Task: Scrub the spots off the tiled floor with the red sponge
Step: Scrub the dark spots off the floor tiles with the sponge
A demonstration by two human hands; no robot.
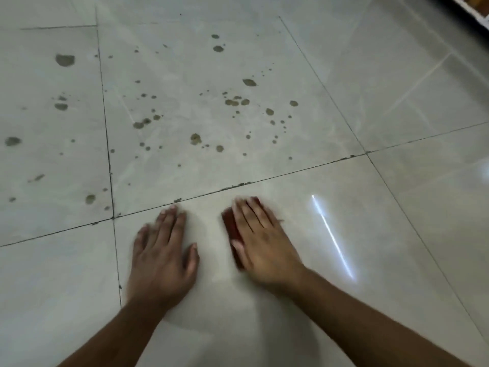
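Note:
My right hand (262, 242) lies flat on top of the red sponge (231, 226), pressing it onto a glossy pale tile; only the sponge's left edge shows beside my fingers. My left hand (164, 255) rests palm down on the same tile, fingers spread, holding nothing. Both hands are slightly blurred. Several brown spots (195, 139) are scattered over the tile beyond the grout line, and more spots (64, 60) mark the tile to the far left.
Dark grout lines (238, 184) cross the floor, with bits of dirt along the one just ahead of my fingers. A bright light streak (333, 237) reflects off the tile right of my right hand. A dark edge (473, 9) sits at the top right corner.

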